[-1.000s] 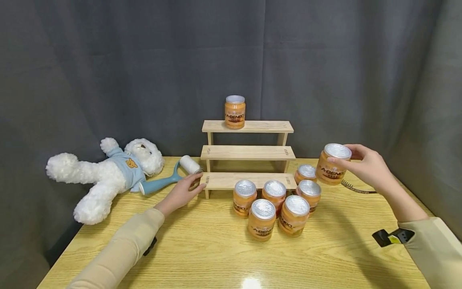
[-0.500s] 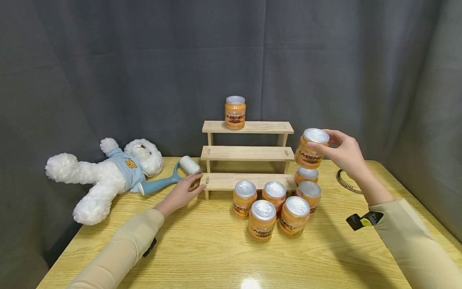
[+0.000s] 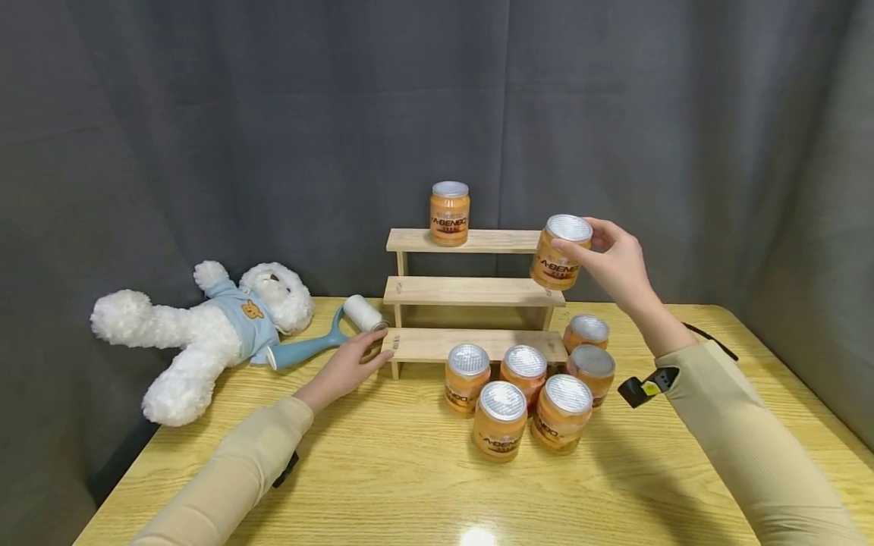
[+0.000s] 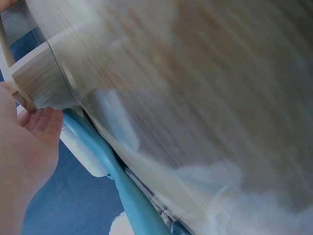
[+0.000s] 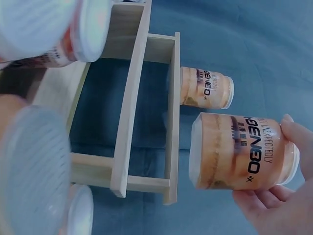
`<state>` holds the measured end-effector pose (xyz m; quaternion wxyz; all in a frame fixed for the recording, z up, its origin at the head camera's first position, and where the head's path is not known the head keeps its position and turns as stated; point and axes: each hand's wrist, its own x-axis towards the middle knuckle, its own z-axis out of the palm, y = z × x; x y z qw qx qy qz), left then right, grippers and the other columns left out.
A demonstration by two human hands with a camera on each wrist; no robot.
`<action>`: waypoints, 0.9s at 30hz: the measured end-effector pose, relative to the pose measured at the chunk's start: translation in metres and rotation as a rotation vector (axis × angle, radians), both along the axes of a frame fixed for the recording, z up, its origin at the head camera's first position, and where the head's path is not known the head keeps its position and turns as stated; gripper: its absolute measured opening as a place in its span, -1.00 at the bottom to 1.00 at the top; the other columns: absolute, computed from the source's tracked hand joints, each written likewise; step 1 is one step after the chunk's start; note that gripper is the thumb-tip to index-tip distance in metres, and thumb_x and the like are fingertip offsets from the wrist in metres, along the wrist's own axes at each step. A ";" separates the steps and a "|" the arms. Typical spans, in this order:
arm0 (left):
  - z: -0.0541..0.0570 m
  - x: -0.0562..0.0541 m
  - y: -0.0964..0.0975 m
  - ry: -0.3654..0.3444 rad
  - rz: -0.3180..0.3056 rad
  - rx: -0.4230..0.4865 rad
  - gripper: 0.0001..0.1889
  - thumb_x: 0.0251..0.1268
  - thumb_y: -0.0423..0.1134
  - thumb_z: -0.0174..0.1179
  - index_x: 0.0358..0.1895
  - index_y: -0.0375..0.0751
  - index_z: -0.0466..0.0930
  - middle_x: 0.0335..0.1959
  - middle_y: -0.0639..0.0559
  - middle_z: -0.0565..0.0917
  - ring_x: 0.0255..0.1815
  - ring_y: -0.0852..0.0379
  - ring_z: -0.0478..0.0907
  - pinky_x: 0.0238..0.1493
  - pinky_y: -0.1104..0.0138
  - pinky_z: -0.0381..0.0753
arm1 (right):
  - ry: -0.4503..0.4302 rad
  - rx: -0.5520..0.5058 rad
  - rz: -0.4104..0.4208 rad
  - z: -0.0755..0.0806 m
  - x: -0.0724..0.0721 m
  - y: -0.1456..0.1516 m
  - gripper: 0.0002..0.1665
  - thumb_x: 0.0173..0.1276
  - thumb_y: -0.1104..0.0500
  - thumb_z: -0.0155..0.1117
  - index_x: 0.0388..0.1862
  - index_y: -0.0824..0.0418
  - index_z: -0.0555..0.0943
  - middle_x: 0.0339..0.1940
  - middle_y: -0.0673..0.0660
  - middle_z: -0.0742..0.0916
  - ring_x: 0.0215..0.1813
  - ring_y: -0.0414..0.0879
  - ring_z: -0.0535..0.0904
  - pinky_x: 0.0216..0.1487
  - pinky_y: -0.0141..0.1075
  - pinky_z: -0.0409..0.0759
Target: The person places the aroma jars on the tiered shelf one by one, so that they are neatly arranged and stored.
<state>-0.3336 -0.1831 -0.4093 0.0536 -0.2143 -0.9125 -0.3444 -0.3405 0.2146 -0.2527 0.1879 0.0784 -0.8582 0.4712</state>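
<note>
My right hand (image 3: 617, 262) holds an orange jar (image 3: 556, 262) with a silvery lid between thumb and fingers. The jar is upright in the air, overlapping the right end of the top step of the wooden tiered shelf (image 3: 471, 292). Another orange jar (image 3: 450, 216) stands on the left part of that top step; the right wrist view shows this standing jar (image 5: 205, 88) beyond the held one. At the shelf's lower left corner, my left hand (image 3: 348, 362) pinches the end of the lowest step. In the left wrist view the left hand's (image 4: 29, 152) fingertips meet the wooden edge.
Several orange jars (image 3: 501, 436) crowd the table (image 3: 382, 470) in front of the shelf's right half. A blue-handled lint roller (image 3: 307, 350) lies beside the left hand. Left of it is a white teddy bear (image 3: 198, 326) in a blue shirt. A dark curtain (image 3: 307, 136) hangs behind.
My right hand has carried the jar up and to the left, from over the table's right side to the shelf's top right end. My left hand stays on the shelf.
</note>
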 end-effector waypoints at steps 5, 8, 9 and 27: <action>-0.001 -0.001 -0.002 -0.002 -0.001 0.010 -0.41 0.41 -0.03 0.04 0.37 -0.30 0.25 0.30 -0.25 0.39 0.24 -0.16 0.42 0.21 0.08 0.49 | 0.026 -0.003 0.010 0.006 -0.019 -0.012 -0.09 0.10 -0.24 0.37 0.32 0.23 0.37 0.23 0.24 0.53 0.25 0.08 0.41 0.25 0.03 0.40; -0.001 -0.001 -0.003 -0.001 0.000 0.015 -0.41 0.41 -0.03 0.04 0.37 -0.30 0.26 0.30 -0.25 0.39 0.25 -0.16 0.42 0.22 0.09 0.49 | 0.032 -0.016 0.021 0.008 -0.029 -0.017 -0.10 0.10 -0.23 0.37 0.31 0.22 0.38 0.22 0.22 0.54 0.22 0.04 0.42 0.20 -0.03 0.44; -0.002 -0.001 -0.002 -0.003 -0.001 0.014 -0.41 0.40 -0.03 0.04 0.37 -0.30 0.26 0.30 -0.24 0.38 0.25 -0.16 0.41 0.22 0.09 0.49 | 0.033 -0.023 0.025 0.007 -0.033 -0.018 -0.10 0.10 -0.23 0.37 0.31 0.21 0.38 0.22 0.21 0.54 0.21 0.03 0.43 0.18 -0.06 0.45; 0.000 0.000 -0.001 -0.027 0.012 0.014 -0.39 0.40 0.00 0.04 0.38 -0.27 0.24 0.33 -0.23 0.36 0.26 -0.16 0.40 0.23 0.10 0.47 | -0.010 -0.116 0.054 0.004 -0.084 -0.046 -0.04 0.15 -0.24 0.32 0.39 0.24 0.28 0.30 0.23 0.48 0.28 0.04 0.42 0.28 -0.11 0.43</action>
